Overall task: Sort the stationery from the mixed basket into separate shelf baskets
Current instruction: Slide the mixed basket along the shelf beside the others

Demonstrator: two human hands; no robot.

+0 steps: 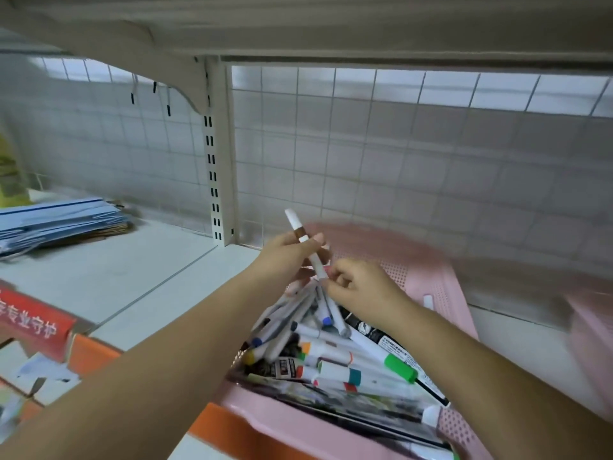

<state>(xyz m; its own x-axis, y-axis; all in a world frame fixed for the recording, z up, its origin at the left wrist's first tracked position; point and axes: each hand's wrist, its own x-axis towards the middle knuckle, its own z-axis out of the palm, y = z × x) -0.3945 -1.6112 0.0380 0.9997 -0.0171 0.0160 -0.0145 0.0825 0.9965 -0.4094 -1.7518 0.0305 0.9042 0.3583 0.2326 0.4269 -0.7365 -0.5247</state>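
A pink perforated basket (441,293) stands on the shelf at lower centre, filled with several white markers (331,356) with coloured bands and caps. My left hand (288,257) grips a white marker with a brown band (303,240), which points up and away over the basket. My right hand (355,283) pinches the lower end of that same marker, just above the pile. A marker with a green cap (399,366) lies on the pile to the right.
A stack of blue paper bags (59,224) lies at the left on the white shelf (139,277). An orange and red box (43,327) sits at the lower left. A wire grid backs the shelf, with a slotted upright post (215,180). Another pink basket (593,327) is blurred at the right.
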